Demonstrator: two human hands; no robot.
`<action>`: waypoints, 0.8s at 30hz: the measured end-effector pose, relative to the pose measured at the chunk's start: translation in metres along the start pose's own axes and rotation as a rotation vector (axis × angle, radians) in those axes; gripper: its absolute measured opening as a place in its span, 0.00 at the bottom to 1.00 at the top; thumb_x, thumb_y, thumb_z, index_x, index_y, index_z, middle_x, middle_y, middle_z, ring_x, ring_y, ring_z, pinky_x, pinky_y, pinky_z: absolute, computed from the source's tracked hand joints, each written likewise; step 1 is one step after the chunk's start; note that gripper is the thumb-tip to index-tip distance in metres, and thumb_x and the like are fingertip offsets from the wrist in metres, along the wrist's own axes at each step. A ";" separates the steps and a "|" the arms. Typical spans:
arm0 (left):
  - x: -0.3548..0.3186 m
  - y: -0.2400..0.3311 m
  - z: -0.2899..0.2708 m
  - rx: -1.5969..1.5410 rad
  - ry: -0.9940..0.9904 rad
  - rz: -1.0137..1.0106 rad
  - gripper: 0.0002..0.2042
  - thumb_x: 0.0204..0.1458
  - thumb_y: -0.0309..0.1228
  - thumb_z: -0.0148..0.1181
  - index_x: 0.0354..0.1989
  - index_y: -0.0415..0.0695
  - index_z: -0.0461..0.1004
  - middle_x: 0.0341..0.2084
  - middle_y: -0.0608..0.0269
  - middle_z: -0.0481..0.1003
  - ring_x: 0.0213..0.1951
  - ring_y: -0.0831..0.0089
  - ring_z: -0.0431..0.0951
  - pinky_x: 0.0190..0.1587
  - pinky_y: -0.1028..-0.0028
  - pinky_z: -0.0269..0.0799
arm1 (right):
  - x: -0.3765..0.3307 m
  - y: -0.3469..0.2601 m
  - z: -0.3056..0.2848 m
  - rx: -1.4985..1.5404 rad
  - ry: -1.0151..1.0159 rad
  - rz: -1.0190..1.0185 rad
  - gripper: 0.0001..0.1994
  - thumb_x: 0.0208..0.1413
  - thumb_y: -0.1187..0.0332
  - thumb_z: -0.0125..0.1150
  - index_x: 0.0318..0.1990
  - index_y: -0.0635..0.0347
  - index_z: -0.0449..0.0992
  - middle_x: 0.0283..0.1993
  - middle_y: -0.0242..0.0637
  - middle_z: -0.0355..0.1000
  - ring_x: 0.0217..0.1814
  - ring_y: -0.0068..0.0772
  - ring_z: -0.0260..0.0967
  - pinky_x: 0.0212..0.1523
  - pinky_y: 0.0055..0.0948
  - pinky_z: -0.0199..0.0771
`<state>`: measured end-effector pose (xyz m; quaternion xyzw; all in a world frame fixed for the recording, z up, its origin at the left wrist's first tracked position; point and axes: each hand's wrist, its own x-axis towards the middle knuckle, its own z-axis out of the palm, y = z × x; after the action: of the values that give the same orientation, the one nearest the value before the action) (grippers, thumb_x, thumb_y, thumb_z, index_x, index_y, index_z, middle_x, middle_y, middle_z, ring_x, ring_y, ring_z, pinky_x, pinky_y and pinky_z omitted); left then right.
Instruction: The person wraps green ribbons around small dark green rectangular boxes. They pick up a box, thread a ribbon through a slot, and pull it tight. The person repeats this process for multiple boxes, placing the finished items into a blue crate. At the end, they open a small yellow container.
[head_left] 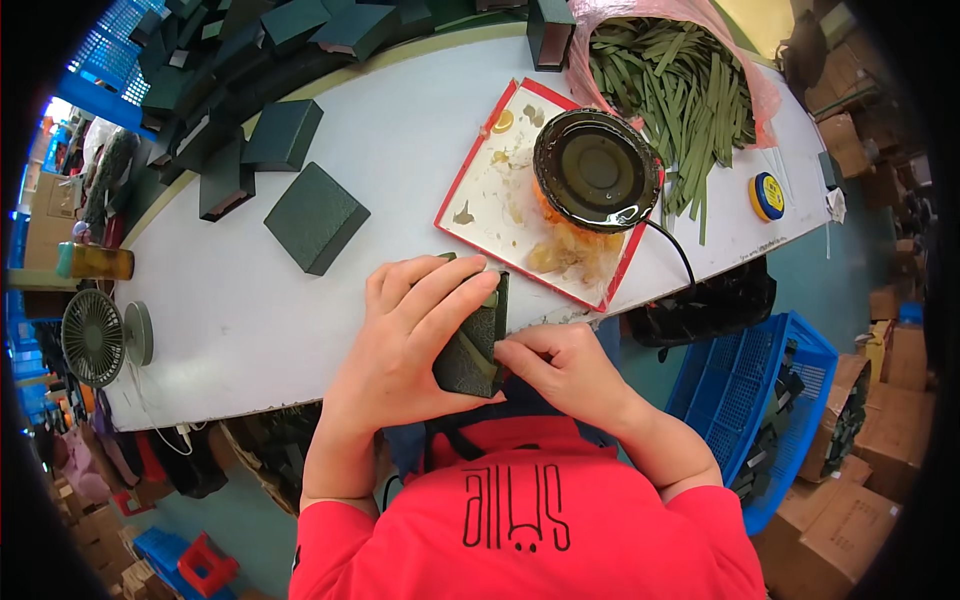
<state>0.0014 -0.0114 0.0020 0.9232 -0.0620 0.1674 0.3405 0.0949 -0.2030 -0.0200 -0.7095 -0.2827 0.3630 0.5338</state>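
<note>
A small dark green box [468,362] with a textured surface is held at the table's near edge, close to my body. My left hand [395,335] wraps over it, fingers across the top and thumb along the near side. A lighter green strip seems to lie on the box under those fingers. At the box's right edge, my right hand [572,372] is closed in a pinch; what its fingertips hold, if anything, is hidden. Beyond the hands sits a round dark pot [597,168] on a stained white board [490,180] with red edges.
Green ribbon strips [680,95] spill from a pink plastic bag [752,80] at the far right. A yellow-and-blue round tin [767,197] stands nearby. Loose dark green boxes [317,218] lie far left, by a pile. A small fan [93,338] is left; a blue crate [725,385] stands right.
</note>
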 end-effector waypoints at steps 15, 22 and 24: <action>-0.003 0.001 0.006 0.037 0.151 -0.049 0.48 0.26 0.43 0.82 0.62 0.45 0.67 0.59 0.57 0.70 0.59 0.53 0.67 0.61 0.55 0.58 | -0.016 0.018 -0.019 0.337 0.379 -0.261 0.12 0.70 0.65 0.52 0.50 0.66 0.74 0.40 0.38 0.78 0.20 0.15 0.60 0.23 0.19 0.64; -0.011 -0.007 0.002 -0.003 0.188 -0.071 0.55 0.24 0.43 0.85 0.67 0.42 0.61 0.60 0.52 0.69 0.60 0.51 0.66 0.61 0.56 0.62 | -0.046 0.017 -0.077 0.549 0.788 -0.583 0.16 0.72 0.59 0.49 0.34 0.59 0.70 0.20 0.24 0.57 0.15 0.14 0.50 0.19 0.18 0.49; -0.011 -0.009 0.002 -0.004 0.191 -0.062 0.57 0.23 0.43 0.86 0.68 0.42 0.60 0.60 0.51 0.69 0.59 0.51 0.66 0.61 0.57 0.64 | -0.049 0.016 -0.103 0.514 0.762 -0.638 0.17 0.71 0.57 0.50 0.32 0.59 0.71 0.17 0.23 0.52 0.15 0.14 0.48 0.18 0.20 0.44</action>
<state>-0.0061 -0.0059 -0.0083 0.9038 -0.0009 0.2438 0.3517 0.1507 -0.3028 -0.0078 -0.5167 -0.1728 -0.0416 0.8375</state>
